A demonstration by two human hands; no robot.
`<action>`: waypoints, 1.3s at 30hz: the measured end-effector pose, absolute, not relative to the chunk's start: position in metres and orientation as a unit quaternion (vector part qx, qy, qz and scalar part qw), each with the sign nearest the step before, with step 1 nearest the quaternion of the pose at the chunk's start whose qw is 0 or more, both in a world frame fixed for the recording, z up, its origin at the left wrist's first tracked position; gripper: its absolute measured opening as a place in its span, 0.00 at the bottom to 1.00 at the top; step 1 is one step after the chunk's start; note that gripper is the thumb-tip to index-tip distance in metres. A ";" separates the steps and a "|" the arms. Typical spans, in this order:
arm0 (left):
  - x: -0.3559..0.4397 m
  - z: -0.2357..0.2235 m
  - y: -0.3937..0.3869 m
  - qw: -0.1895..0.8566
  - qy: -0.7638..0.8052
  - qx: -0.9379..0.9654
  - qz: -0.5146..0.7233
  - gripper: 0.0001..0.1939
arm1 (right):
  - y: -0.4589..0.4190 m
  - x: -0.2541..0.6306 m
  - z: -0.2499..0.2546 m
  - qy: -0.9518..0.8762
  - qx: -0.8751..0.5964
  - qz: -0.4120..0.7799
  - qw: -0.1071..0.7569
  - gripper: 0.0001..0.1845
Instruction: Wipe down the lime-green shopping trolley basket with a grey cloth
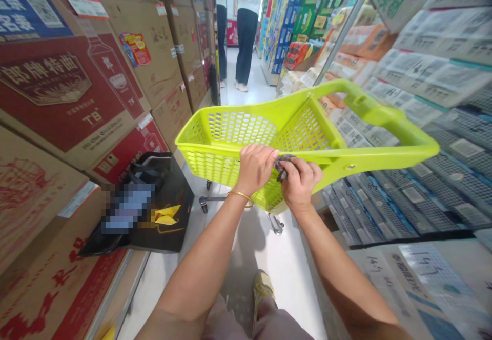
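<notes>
The left hand [254,165] is gripping the yellow-green cart [338,159] at its near rim; just beside, the right hand [302,182] presses a dark crumpled cloth [282,166] against it.

One green cart [334,154], two hands [255,168] [302,181], one dark rag [283,167], one gold bracelet [241,193].

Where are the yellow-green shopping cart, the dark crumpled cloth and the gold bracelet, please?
Yellow-green shopping cart [338,156]: head view, on its near top rim.
Dark crumpled cloth [282,166]: head view, on its exposed middle.
Gold bracelet [241,193]: head view, on the band's upper edge.
</notes>
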State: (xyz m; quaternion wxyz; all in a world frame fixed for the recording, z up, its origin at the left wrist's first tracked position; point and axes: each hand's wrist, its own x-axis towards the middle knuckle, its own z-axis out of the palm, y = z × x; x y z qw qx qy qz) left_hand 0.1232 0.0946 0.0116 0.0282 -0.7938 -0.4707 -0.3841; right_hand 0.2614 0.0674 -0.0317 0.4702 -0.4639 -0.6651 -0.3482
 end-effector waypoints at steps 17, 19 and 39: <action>0.124 0.003 0.098 0.043 -0.480 -0.786 -0.388 0.23 | 0.052 0.259 -0.085 -0.782 -0.417 -0.291 0.360 0.12; 0.124 0.003 0.097 0.044 -0.481 -0.786 -0.387 0.22 | 0.054 0.262 -0.072 -0.766 -0.432 -0.295 0.375 0.12; 0.121 0.003 0.098 0.050 -0.482 -0.780 -0.395 0.22 | 0.048 0.263 -0.084 -0.748 -0.474 -0.282 0.371 0.13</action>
